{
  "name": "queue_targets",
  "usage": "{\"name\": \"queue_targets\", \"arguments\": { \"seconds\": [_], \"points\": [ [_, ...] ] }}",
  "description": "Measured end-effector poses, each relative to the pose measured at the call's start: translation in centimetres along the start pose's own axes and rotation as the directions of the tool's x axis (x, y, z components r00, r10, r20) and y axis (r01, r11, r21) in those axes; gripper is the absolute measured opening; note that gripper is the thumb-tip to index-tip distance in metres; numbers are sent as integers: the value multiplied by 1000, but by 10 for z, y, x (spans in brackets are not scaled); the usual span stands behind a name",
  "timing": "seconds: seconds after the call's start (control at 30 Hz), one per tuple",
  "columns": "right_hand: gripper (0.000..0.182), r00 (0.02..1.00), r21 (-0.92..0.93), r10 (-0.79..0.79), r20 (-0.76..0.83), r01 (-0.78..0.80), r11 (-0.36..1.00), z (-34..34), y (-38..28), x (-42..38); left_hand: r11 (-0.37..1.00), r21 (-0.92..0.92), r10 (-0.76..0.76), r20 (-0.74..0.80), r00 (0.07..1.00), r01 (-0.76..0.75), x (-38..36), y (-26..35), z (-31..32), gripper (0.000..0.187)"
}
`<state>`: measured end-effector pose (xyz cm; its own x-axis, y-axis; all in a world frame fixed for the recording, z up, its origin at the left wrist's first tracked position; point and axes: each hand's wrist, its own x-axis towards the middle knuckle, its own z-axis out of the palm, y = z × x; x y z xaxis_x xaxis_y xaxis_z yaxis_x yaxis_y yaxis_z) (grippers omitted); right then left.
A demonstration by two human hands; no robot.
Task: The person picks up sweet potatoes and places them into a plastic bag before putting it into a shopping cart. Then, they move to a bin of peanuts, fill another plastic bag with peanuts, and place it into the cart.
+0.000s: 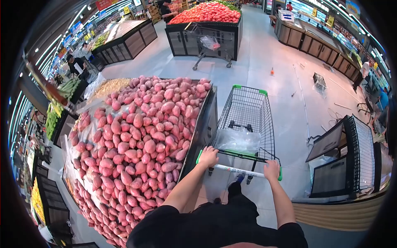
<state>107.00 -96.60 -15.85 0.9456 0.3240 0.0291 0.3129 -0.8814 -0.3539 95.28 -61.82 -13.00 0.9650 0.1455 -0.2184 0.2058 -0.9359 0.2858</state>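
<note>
In front of me stands a wire shopping cart (pixel 268 124) with green corner pieces. My left hand (pixel 209 156) is closed on the left end of its handle (pixel 239 170), close to the side of the display stand. At the handle's right end, my right hand (pixel 271 169) is closed around the bar. A clear plastic bag (pixel 237 139) lies in the cart near the handle; what it contains, if anything, I cannot make out. To the left, a large heap of reddish sweet potatoes (pixel 140 140) covers the stand.
Ahead, another cart (pixel 213 43) stands before a stand of tomatoes (pixel 206 14). Loose rods, a small crate (pixel 319 82) and an orange item (pixel 272 72) lie on the floor to the right. A dark cabinet (pixel 331 173) stands near right. Several people are farther off.
</note>
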Motion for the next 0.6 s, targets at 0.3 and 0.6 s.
{"name": "queue_targets", "arguments": {
  "seconds": [0.3, 0.6],
  "points": [
    [29, 996, 2, 67, 64, -67, 998, -7, -12, 64, 996, 85, -5, 10, 1000, 4, 66, -9, -14, 49],
    [31, 993, 36, 16, 114, -20, 999, -10, -5, 126, 999, 35, -24, -43, 999, 26, 107, -5, -26, 45]
  ]
}}
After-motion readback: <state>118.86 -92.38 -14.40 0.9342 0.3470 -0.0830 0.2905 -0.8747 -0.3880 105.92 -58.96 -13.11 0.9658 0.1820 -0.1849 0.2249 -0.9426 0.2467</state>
